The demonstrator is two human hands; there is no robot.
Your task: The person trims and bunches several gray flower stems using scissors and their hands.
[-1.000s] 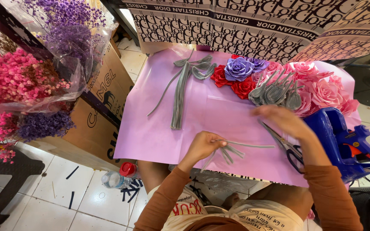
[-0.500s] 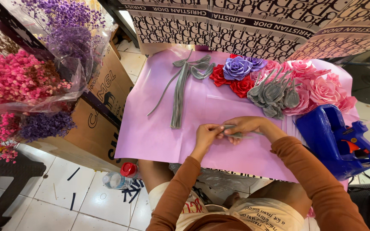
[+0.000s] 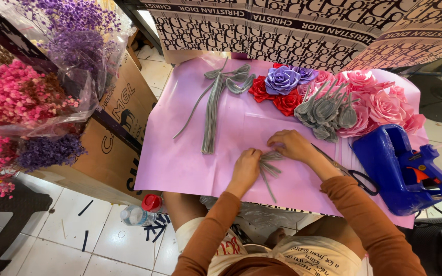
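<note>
The bench [image 3: 180, 163] is covered by a lilac paper sheet, with tiled floor below and patterned wrapping at the far edge. I see the fingers [image 3: 254, 155] of the left hand [image 3: 245, 167] curled and pressed down on the near end of a small bundle of grey stems [image 3: 269, 166], which lies on the sheet between both hands. The right hand [image 3: 293, 144] has its fingers bent and closed over the bundle's far end; I cannot tell whether they pinch it. I judge that the stems are best kept flat and parallel, ends aligned, with even pressure from both sides. Outward lie scissors [image 3: 351, 174] just beside the right forearm, a blue glue gun [image 3: 400, 168], grey leaves [image 3: 328, 110], pink roses [image 3: 379, 105] and long grey stems [image 3: 213, 107].
</note>
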